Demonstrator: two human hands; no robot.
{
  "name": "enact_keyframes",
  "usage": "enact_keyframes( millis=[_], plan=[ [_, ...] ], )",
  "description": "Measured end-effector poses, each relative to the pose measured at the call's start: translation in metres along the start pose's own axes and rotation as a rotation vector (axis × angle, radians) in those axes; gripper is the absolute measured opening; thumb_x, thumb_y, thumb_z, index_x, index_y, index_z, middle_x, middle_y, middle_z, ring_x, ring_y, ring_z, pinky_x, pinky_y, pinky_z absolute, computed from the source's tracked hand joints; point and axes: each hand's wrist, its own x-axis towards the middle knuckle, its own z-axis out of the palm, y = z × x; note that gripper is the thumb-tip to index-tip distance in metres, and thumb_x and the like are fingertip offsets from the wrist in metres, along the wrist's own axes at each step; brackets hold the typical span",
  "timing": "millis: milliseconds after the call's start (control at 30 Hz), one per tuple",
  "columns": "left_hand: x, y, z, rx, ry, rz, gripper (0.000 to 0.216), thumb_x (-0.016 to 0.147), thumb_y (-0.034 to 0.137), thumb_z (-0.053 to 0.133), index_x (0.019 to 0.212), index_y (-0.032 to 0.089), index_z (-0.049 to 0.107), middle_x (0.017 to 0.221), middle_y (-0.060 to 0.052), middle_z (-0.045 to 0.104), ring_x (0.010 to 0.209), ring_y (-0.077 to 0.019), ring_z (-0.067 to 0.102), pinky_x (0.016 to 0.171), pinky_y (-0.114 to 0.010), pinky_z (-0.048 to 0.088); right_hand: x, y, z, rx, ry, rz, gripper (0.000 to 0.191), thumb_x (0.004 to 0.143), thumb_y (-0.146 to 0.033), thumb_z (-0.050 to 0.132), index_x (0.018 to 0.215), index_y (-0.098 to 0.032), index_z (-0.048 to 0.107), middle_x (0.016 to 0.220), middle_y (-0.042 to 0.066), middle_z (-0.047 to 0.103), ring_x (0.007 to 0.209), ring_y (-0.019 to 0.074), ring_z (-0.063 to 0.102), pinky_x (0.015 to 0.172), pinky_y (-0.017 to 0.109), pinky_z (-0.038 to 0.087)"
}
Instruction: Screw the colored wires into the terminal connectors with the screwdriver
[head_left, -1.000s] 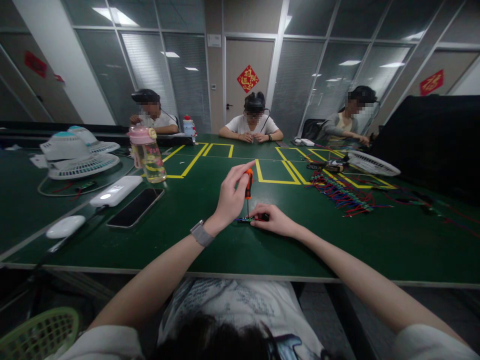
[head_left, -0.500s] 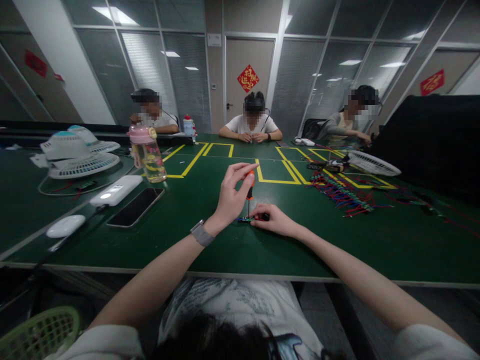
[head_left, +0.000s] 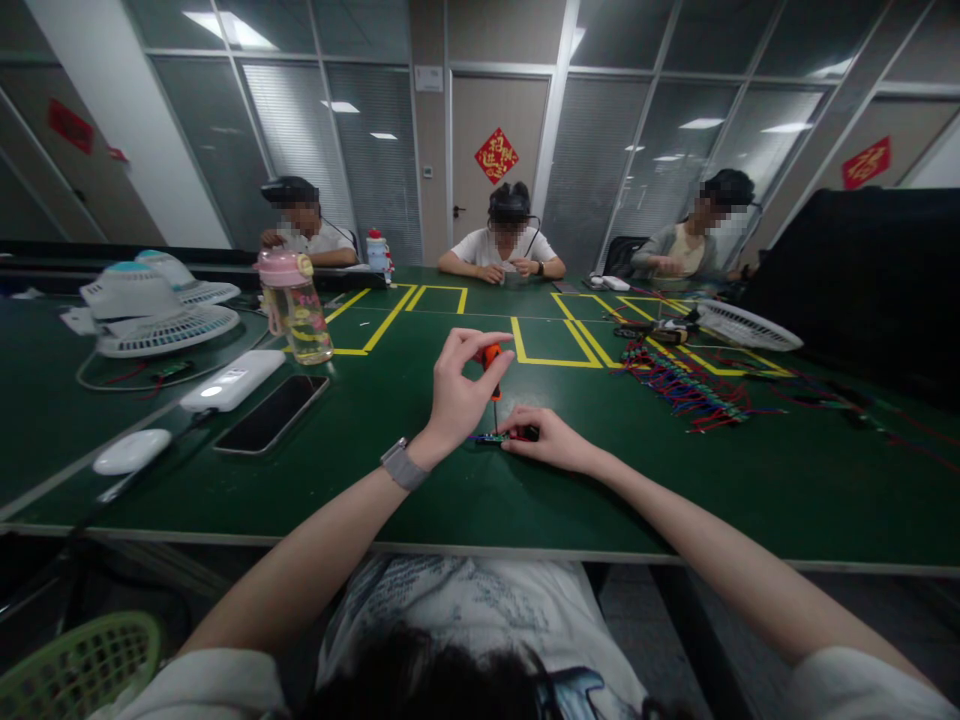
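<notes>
My left hand (head_left: 459, 392), with a grey watch on its wrist, pinches the orange handle of a small screwdriver (head_left: 493, 368) held upright. The screwdriver's tip rests on a small green circuit board (head_left: 491, 438) lying on the green table (head_left: 465, 490). My right hand (head_left: 546, 438) lies on the table just right of the board, with its fingers pressed on the board's end and a small black part.
At the left lie a black phone (head_left: 271, 414), a white power bank (head_left: 232, 381), a white mouse (head_left: 131, 452), a pink-lidded bottle (head_left: 293, 305) and white fans (head_left: 154, 303). A heap of coloured wires (head_left: 679, 385) lies at the right. Three people sit across the table. A green basket (head_left: 79, 665) stands below left.
The fingers of my left hand have shifted on the screwdriver handle, turning it; the handle tilted slightly left. My right hand and the board have stayed put.
</notes>
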Motion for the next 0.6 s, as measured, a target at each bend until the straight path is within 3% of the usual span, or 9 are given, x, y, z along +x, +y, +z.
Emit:
enact_keyframes(
  millis=[200, 300, 400, 600],
  plan=[
    [-0.0002, -0.0037, 0.0, -0.076, -0.069, -0.044, 0.03, 0.097, 0.026, 0.044, 0.118, 0.025, 0.065, 0.121, -0.006, 0.062, 0.112, -0.0175, 0.06, 0.097, -0.032, 0.048, 0.0004, 0.0005, -0.0001, 0.003, -0.002, 0.001, 0.023, 0.081, -0.031, 0.068, 0.097, -0.015, 0.074, 0.078, 0.003, 0.057, 0.071, 0.0149, 0.055, 0.069, 0.029, 0.045],
    [-0.0008, -0.0044, 0.0013, -0.185, -0.088, -0.12, 0.033, 0.098, 0.027, 0.042, 0.125, 0.022, 0.06, 0.126, -0.008, 0.063, 0.105, -0.018, 0.065, 0.093, -0.034, 0.052, 0.0003, 0.0008, 0.0001, 0.001, 0.0, 0.0, 0.022, 0.081, -0.03, 0.068, 0.096, -0.015, 0.074, 0.079, 0.003, 0.058, 0.072, 0.0154, 0.055, 0.07, 0.029, 0.045],
    [-0.0011, -0.0038, 0.0022, -0.207, -0.059, -0.14, 0.031, 0.095, 0.028, 0.049, 0.122, 0.02, 0.061, 0.119, -0.009, 0.067, 0.098, -0.0175, 0.067, 0.088, -0.032, 0.054, 0.0003, 0.0009, 0.0002, 0.001, -0.001, -0.001, 0.022, 0.081, -0.029, 0.068, 0.097, -0.015, 0.074, 0.079, 0.003, 0.058, 0.072, 0.0149, 0.055, 0.07, 0.028, 0.046],
    [-0.0004, -0.0029, 0.0016, -0.064, -0.032, -0.042, 0.022, 0.088, 0.027, 0.061, 0.109, 0.02, 0.068, 0.1, -0.005, 0.065, 0.088, -0.0142, 0.063, 0.078, -0.025, 0.051, 0.0005, 0.0008, 0.0005, 0.013, -0.001, 0.0, 0.023, 0.081, -0.031, 0.068, 0.096, -0.015, 0.074, 0.079, 0.003, 0.057, 0.07, 0.0142, 0.054, 0.068, 0.028, 0.045]
  ],
)
